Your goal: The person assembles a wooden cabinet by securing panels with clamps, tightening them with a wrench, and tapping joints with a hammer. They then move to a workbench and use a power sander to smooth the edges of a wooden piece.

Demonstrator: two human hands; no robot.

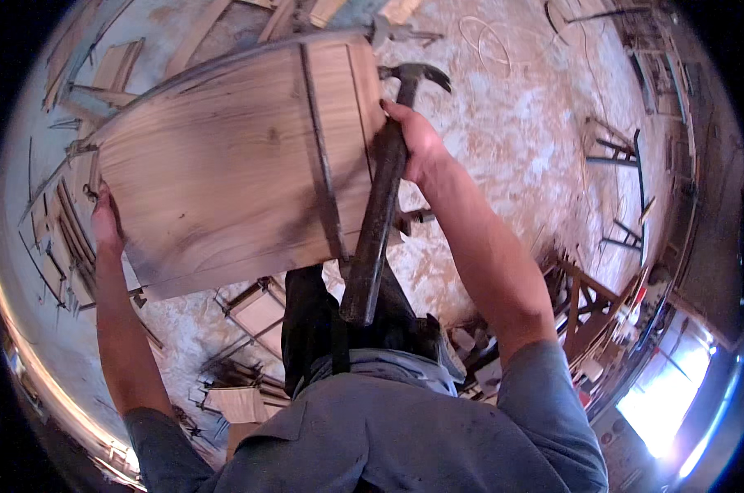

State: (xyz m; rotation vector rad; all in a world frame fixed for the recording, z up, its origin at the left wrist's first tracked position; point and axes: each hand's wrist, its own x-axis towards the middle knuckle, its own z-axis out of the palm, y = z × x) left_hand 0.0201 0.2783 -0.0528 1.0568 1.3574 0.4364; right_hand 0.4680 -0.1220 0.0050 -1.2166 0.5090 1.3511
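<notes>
We held a wooden panel [224, 156] up between both hands, above the floor [512, 115].
A dark, narrow bar [319, 144] crossed its face near the right edge. Our left hand [107, 220] gripped the panel's left edge; our right hand [421, 141] was closed on a claw hammer [375, 230] at the right edge, its fingers mostly hidden. The hammer's head stood beyond that hand, and its handle slanted back over our dark trousers [306, 320]. Past the panel's far edge lay pale boards [198, 37]; well off to the right we saw a dark frame [639, 177].
</notes>
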